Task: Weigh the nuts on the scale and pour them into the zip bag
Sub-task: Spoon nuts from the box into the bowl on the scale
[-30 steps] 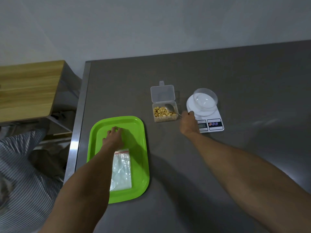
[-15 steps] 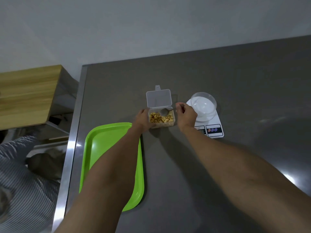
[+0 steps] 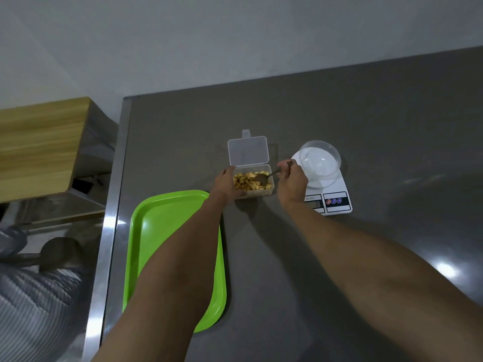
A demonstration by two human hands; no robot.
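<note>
From the head camera, a clear plastic box (image 3: 253, 181) of yellow nuts (image 3: 247, 181) sits on the grey table (image 3: 366, 121), its hinged lid (image 3: 248, 150) folded open and lying flat on the far side of the box. The left hand (image 3: 225, 184) grips the box at its left wall, fingers curled round the near corner and thumb up by the rim. The right hand (image 3: 291, 182) is just right of the box, its fingers pinched together on the handle of a spoon (image 3: 264, 177) whose bowl is down among the nuts.

Right of the box stands a white scale (image 3: 328, 198), partly hidden behind the right hand, with a clear empty bowl (image 3: 320, 160) on its platform. Near and left of the box lies a green tray (image 3: 156, 231), crossed by the left forearm; the zip bag cannot be seen, as the arm covers that part of the tray.

Half a second ago the hands had the same places, the left on the box and the right by the spoon handle; since then the spoon's bowl has sunk deeper among the nuts. A second ago the left hand was on the tray at the top of the bag, and the right was at the scale's front edge.
</note>
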